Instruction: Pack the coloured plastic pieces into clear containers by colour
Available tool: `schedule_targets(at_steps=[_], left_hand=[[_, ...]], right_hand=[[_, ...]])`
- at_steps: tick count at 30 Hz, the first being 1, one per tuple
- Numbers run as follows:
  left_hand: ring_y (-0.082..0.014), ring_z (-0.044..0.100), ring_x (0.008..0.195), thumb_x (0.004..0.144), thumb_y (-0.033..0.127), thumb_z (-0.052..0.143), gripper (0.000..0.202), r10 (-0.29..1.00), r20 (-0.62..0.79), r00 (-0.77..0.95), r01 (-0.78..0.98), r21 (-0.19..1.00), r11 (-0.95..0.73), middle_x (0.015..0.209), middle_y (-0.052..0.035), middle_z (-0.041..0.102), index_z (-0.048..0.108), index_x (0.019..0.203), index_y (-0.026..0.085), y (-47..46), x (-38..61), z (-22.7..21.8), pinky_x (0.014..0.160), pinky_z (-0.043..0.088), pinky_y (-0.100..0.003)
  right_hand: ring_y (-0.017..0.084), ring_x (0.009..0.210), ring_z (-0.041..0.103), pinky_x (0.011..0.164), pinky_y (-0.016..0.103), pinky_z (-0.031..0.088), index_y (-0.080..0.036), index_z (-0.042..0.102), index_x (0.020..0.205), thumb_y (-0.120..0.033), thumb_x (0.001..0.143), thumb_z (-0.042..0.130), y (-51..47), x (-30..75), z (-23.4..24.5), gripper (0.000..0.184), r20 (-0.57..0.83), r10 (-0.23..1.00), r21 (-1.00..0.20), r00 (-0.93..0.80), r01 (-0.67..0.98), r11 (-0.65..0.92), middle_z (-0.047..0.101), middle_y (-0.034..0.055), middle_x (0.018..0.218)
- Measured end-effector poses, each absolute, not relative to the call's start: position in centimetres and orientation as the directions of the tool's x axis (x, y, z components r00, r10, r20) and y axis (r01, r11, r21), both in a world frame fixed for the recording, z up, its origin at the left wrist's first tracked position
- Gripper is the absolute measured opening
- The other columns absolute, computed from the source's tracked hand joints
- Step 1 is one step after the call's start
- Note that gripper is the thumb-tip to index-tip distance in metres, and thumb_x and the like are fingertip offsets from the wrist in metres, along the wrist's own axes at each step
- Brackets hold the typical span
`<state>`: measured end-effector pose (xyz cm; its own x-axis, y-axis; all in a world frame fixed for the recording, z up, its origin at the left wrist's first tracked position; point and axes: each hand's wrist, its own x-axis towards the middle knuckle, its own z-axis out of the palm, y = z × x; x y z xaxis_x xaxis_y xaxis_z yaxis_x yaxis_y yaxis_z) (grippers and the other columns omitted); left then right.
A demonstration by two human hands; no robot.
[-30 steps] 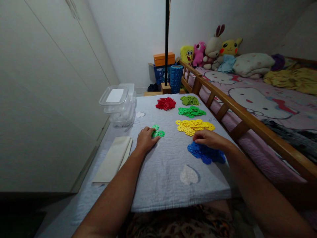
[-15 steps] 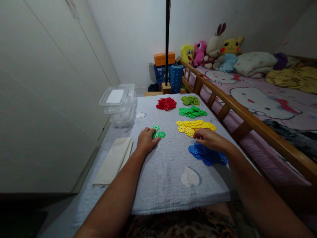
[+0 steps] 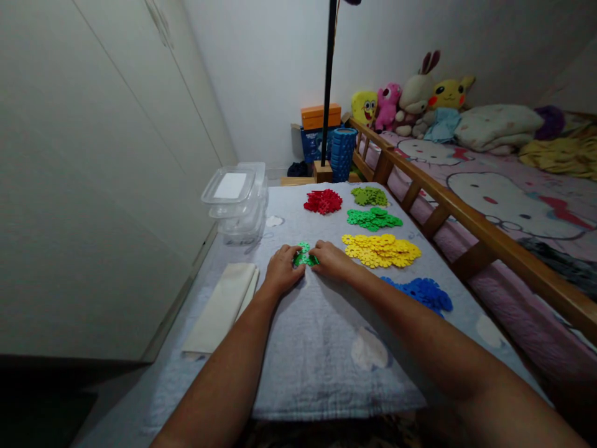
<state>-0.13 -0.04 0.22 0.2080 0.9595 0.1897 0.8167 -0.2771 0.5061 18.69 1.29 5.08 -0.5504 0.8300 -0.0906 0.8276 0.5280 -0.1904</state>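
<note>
In the middle of the table lies a small group of green notched plastic discs (image 3: 304, 247), snowflake-shaped building pieces. My left hand (image 3: 282, 270) grips them from the left, thumb and fingers closed on the edge. From the right, my right hand (image 3: 329, 259) pinches the opposite edge of the same group, and its fingertips partly cover the discs. Right of my hands are piles of yellow discs (image 3: 382, 250) and blue discs (image 3: 422, 294), the blue partly behind my right forearm. Farther back sit green discs (image 3: 374, 218), olive-green discs (image 3: 369, 196) and red discs (image 3: 323, 201).
Stacked clear plastic containers (image 3: 240, 208) stand at the table's back left, with a folded cream cloth (image 3: 221, 308) nearer me. A wooden bed rail (image 3: 448, 214) runs along the right side. Behind the table rises a black pole (image 3: 328, 87) on a wooden base.
My right hand has moved left from above the blue and yellow piles to the green discs. My left hand stays at the discs. The view has shifted slightly left.
</note>
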Motion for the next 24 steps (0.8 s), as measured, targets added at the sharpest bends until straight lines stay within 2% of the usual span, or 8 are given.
schedule_targets(at_steps=[2,5,9,12,15,17,20,24], left_hand=[[-0.0242,0.065,0.105,0.085,0.028,0.067,0.041,0.96,0.188,0.206,0.82,0.502,-0.274,0.112,-0.0085,0.065,0.066,0.125,0.021,-0.1,-0.1,0.4,0.097,0.052,-0.037],[-0.024,0.066,0.105,0.087,0.028,0.066,0.035,0.961,0.196,0.196,0.826,0.494,-0.27,0.111,-0.0081,0.066,0.068,0.122,0.022,-0.1,0.0,0.4,0.098,0.052,-0.037],[-0.0234,0.066,0.106,0.088,0.029,0.066,0.031,0.963,0.197,0.182,0.836,0.485,-0.257,0.112,-0.0075,0.066,0.07,0.118,0.023,-0.1,0.1,0.4,0.098,0.052,-0.036],[-0.0237,0.066,0.106,0.089,0.03,0.066,0.03,0.965,0.188,0.183,0.844,0.473,-0.252,0.113,-0.0079,0.066,0.07,0.118,0.023,-0.1,0.1,0.4,0.098,0.052,-0.036],[-0.0243,0.066,0.106,0.09,0.03,0.065,0.03,0.966,0.181,0.187,0.848,0.467,-0.251,0.114,-0.0088,0.066,0.07,0.118,0.021,-0.1,0.2,0.4,0.098,0.052,-0.037],[-0.0245,0.067,0.105,0.09,0.031,0.065,0.03,0.966,0.18,0.185,0.848,0.468,-0.25,0.114,-0.009,0.066,0.07,0.118,0.021,-0.1,0.2,0.4,0.097,0.052,-0.037],[-0.0241,0.067,0.105,0.089,0.031,0.066,0.029,0.966,0.182,0.181,0.849,0.467,-0.247,0.113,-0.008,0.066,0.071,0.117,0.023,-0.1,0.2,0.4,0.097,0.052,-0.036],[-0.0238,0.066,0.105,0.089,0.031,0.067,0.029,0.964,0.193,0.185,0.846,0.467,-0.256,0.112,-0.0075,0.066,0.071,0.117,0.025,-0.1,0.2,0.3,0.096,0.052,-0.037]], right_hand=[[0.025,0.109,0.066,0.091,0.029,0.047,-0.015,0.077,0.115,-0.025,0.095,0.062,1.7,18.7,5.0,0.027,-0.096,0.815,-0.178,-0.571,0.815,0.551,0.07,0.0149,0.118],[0.022,0.102,0.067,0.088,0.027,0.045,-0.016,0.079,0.111,-0.022,0.099,0.054,2.5,19.4,5.2,0.029,-0.086,0.806,-0.201,-0.586,0.802,0.562,0.074,0.0132,0.111],[0.018,0.097,0.066,0.085,0.025,0.044,-0.015,0.082,0.103,-0.018,0.097,0.056,4.5,22.5,5.9,0.027,0.01,0.868,-0.29,-0.496,0.829,0.478,0.076,0.0113,0.105],[0.017,0.082,0.065,0.076,0.025,0.044,-0.015,0.08,0.088,-0.019,0.091,0.061,6.9,26.2,6.5,0.02,0.048,0.944,-0.489,-0.328,0.816,0.308,0.076,0.0055,0.086],[0.014,0.066,0.06,0.066,0.024,0.042,-0.016,0.075,0.072,-0.018,0.08,0.068,9.4,30.1,6.7,0.011,0.033,0.996,-0.71,0.088,0.703,-0.039,0.068,-0.0001,0.066],[0.013,0.059,0.056,0.06,0.023,0.041,-0.016,0.071,0.07,-0.017,0.078,0.068,10.8,32.0,6.7,0.009,0.022,0.976,-0.735,0.217,0.666,-0.131,0.062,-0.0016,0.059],[0.012,0.054,0.053,0.055,0.023,0.041,-0.015,0.069,0.076,-0.018,0.075,0.072,12.3,33.6,6.2,0.005,0.009,0.94,-0.755,0.341,0.618,-0.217,0.06,-0.0021,0.057],[0.013,0.052,0.055,0.051,0.022,0.041,-0.015,0.068,0.084,-0.016,0.071,0.077,13.6,34.1,5.3,0.016,-0.009,0.898,-0.775,0.44,0.564,-0.284,0.061,-0.001,0.058]])
